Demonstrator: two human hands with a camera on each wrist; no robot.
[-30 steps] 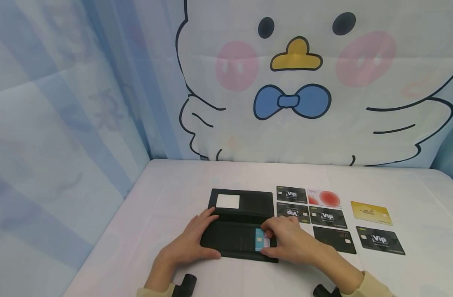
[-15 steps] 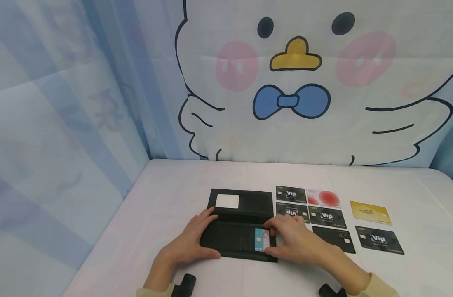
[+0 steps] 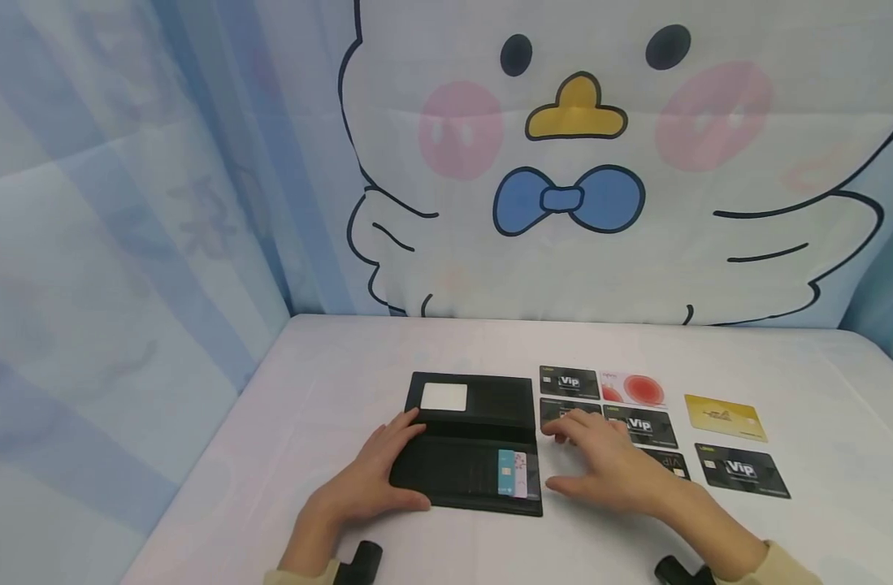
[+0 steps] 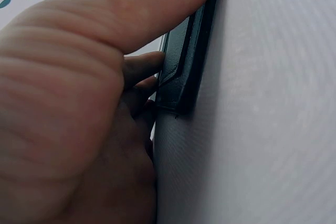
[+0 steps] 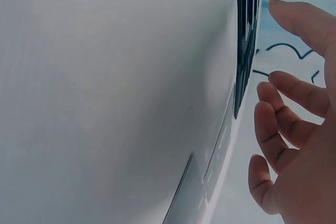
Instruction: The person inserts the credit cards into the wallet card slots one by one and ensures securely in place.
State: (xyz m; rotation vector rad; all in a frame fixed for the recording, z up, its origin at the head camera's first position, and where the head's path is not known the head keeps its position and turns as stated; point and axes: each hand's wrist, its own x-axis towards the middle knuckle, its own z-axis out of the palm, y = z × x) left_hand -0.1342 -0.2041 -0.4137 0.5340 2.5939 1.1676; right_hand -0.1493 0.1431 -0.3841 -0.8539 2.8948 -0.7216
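An unfolded black card wallet (image 3: pixel 453 475) lies on the table in the head view. Two cards, a teal card (image 3: pixel 506 471) and a pink patterned card (image 3: pixel 520 474), show in its lower panel near the right end. My left hand (image 3: pixel 369 475) rests at the wallet's left side, thumb along the front edge and fingers on the left edge. In the left wrist view the thumb covers part of the wallet (image 4: pixel 176 72). My right hand (image 3: pixel 610 467) hovers just right of the wallet with relaxed, parted fingers and nothing between them; it partly hides several cards.
Right of the wallet lie several black VIP cards (image 3: pixel 569 382), a white card with red circles (image 3: pixel 632 388), a gold card (image 3: pixel 726 417) and a separate black VIP card (image 3: pixel 742 469). A white rectangle (image 3: pixel 444 396) shows on the wallet's upper panel. A patterned curtain (image 3: pixel 563 268) hangs behind.
My right hand has let go at the wallet's card slot and moved right, off the wallet, its fingers parting. The pink card is now in plain sight. My left hand has stayed in place.
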